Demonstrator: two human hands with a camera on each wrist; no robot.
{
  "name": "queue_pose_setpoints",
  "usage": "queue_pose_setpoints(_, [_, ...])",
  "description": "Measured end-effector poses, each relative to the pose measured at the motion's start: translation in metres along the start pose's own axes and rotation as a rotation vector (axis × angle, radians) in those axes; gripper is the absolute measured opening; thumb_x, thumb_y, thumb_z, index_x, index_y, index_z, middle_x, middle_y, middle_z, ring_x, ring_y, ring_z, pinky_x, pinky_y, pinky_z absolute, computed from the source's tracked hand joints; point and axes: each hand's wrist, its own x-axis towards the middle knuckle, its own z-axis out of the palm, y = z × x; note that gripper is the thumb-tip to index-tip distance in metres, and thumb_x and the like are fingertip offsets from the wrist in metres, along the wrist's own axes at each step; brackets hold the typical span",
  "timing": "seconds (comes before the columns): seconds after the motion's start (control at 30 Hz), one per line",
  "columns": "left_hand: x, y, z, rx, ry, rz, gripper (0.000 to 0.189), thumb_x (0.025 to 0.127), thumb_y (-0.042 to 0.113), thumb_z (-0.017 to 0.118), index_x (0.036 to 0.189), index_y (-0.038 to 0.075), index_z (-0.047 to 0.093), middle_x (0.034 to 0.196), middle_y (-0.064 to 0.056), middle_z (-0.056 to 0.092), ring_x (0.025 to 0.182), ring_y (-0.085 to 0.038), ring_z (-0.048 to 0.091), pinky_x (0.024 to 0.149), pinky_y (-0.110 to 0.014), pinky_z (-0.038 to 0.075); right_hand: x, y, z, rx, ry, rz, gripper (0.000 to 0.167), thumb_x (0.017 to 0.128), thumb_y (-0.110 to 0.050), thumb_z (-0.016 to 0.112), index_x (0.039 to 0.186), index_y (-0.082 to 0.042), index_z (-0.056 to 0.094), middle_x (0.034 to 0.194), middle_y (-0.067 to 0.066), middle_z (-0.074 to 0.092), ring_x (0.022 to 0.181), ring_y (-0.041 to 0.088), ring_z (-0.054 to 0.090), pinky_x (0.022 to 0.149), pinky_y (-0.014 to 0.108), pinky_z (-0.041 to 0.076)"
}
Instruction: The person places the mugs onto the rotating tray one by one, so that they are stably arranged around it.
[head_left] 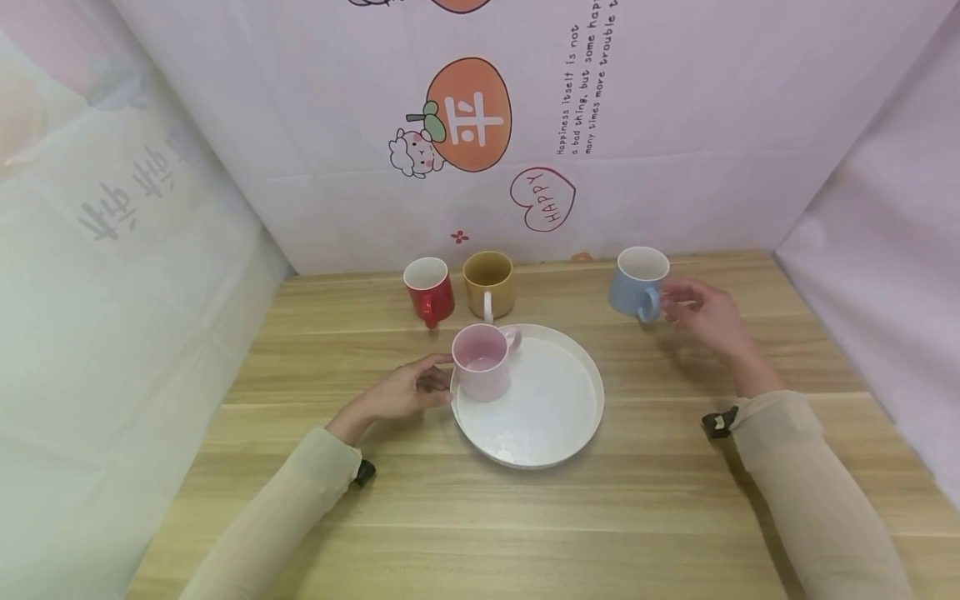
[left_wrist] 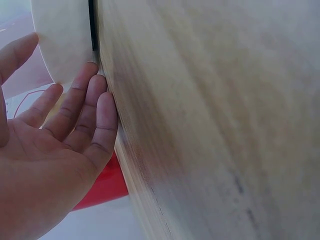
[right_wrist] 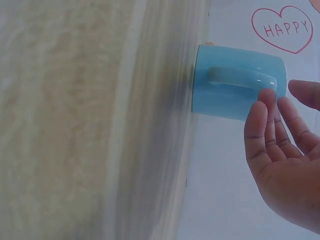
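A pink mug stands upright on the left part of a round white tray, its handle turned to the right. My left hand is at the tray's left rim with fingers extended. In the left wrist view its fingertips are at the side of the tray, and I cannot tell whether all of them touch. On the right, a light blue mug stands on the table with its handle toward my right hand. The right wrist view shows loosely bent fingers beside that blue mug, not gripping its handle.
A red mug and a mustard-yellow mug with a white handle stand side by side behind the tray. The wooden table ends at a printed white cloth at the back. More cloth hangs along both sides.
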Motion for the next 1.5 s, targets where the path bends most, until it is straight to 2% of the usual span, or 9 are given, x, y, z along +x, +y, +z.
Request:
queue_pose_setpoints(0.17, [0.0, 0.001, -0.001, 0.008, 0.003, -0.003, 0.062, 0.093, 0.021, 0.071, 0.148, 0.014, 0.044, 0.121, -0.015, 0.067, 0.113, -0.026, 0.065, 0.099, -0.041, 0.055, 0.0, -0.001, 0.001, -0.042, -0.014, 0.026, 0.041, 0.1, -0.016, 0.057, 0.137, 0.002, 0.053, 0.127, 0.031, 0.061, 0.081, -0.007, 0.059, 0.069, 0.019, 0.056])
queue_pose_setpoints(0.27, [0.0, 0.002, -0.001, 0.001, 0.002, -0.012, 0.062, 0.093, 0.021, 0.071, 0.148, 0.014, 0.044, 0.122, -0.016, 0.067, 0.114, -0.028, 0.065, 0.1, -0.043, 0.055, 0.001, -0.003, 0.002, -0.098, -0.019, 0.047, 0.041, 0.1, -0.022, 0.058, 0.136, -0.002, 0.055, 0.129, 0.029, 0.062, 0.09, 0.009, 0.066, 0.073, 0.019, 0.052])
queue_pose_setpoints(0.4, [0.0, 0.002, -0.001, 0.001, -0.004, -0.025, 0.062, 0.093, 0.021, 0.071, 0.148, 0.015, 0.043, 0.123, -0.015, 0.067, 0.116, -0.028, 0.065, 0.101, -0.042, 0.054, 0.001, -0.006, 0.005, -0.129, -0.024, 0.068, 0.044, 0.1, -0.029, 0.058, 0.135, -0.002, 0.054, 0.131, 0.03, 0.061, 0.11, 0.039, 0.065, 0.084, 0.035, 0.054])
queue_pose_setpoints(0.5, [0.0, 0.001, 0.0, 0.0, -0.009, -0.038, 0.063, 0.093, 0.02, 0.072, 0.149, 0.017, 0.043, 0.123, -0.014, 0.067, 0.116, -0.026, 0.064, 0.102, -0.041, 0.054, 0.002, -0.006, 0.007, -0.133, -0.023, 0.084, 0.047, 0.099, -0.032, 0.059, 0.135, -0.001, 0.054, 0.13, 0.03, 0.061, 0.116, 0.045, 0.061, 0.092, 0.049, 0.052])
queue_pose_setpoints(0.6, [0.001, 0.0, 0.0, -0.001, -0.008, -0.034, 0.063, 0.093, 0.019, 0.072, 0.149, 0.017, 0.043, 0.123, -0.014, 0.067, 0.116, -0.026, 0.064, 0.102, -0.041, 0.054, 0.004, -0.004, 0.009, -0.146, -0.011, 0.094, 0.049, 0.098, -0.034, 0.062, 0.134, -0.002, 0.054, 0.129, 0.029, 0.062, 0.116, 0.044, 0.061, 0.091, 0.051, 0.051])
queue_pose_setpoints(0.83, [0.0, 0.0, 0.0, -0.002, -0.01, -0.02, 0.063, 0.093, 0.019, 0.072, 0.149, 0.016, 0.043, 0.123, -0.015, 0.067, 0.115, -0.027, 0.065, 0.101, -0.04, 0.054, 0.007, -0.001, 0.01, -0.173, 0.009, 0.06, 0.046, 0.097, -0.033, 0.063, 0.129, 0.0, 0.058, 0.123, 0.03, 0.065, 0.109, 0.044, 0.064, 0.078, 0.033, 0.051])
queue_pose_setpoints(1.0, [0.0, -0.001, 0.0, -0.004, -0.009, -0.021, 0.063, 0.093, 0.019, 0.072, 0.149, 0.017, 0.043, 0.123, -0.015, 0.067, 0.116, -0.027, 0.065, 0.101, -0.04, 0.054, 0.008, 0.001, 0.009, -0.179, 0.002, 0.055, 0.045, 0.097, -0.031, 0.063, 0.13, -0.001, 0.058, 0.122, 0.029, 0.066, 0.109, 0.042, 0.065, 0.076, 0.029, 0.05])
queue_pose_setpoints(1.3, [0.001, -0.003, 0.001, -0.011, -0.01, -0.016, 0.063, 0.093, 0.019, 0.072, 0.149, 0.017, 0.043, 0.125, -0.015, 0.066, 0.117, -0.028, 0.064, 0.101, -0.041, 0.054, 0.011, 0.006, 0.004, -0.137, -0.003, 0.05, 0.036, 0.097, -0.017, 0.061, 0.129, 0.0, 0.06, 0.118, 0.031, 0.067, 0.072, -0.006, 0.061, 0.061, 0.017, 0.054])
queue_pose_setpoints(1.5, [0.001, -0.003, 0.001, -0.009, -0.01, -0.021, 0.063, 0.093, 0.019, 0.072, 0.149, 0.017, 0.043, 0.126, -0.015, 0.066, 0.118, -0.028, 0.064, 0.102, -0.041, 0.054, 0.011, 0.003, 0.004, -0.107, -0.004, 0.085, 0.04, 0.097, -0.02, 0.064, 0.13, 0.002, 0.059, 0.121, 0.033, 0.064, 0.074, 0.009, 0.07, 0.062, 0.019, 0.057])
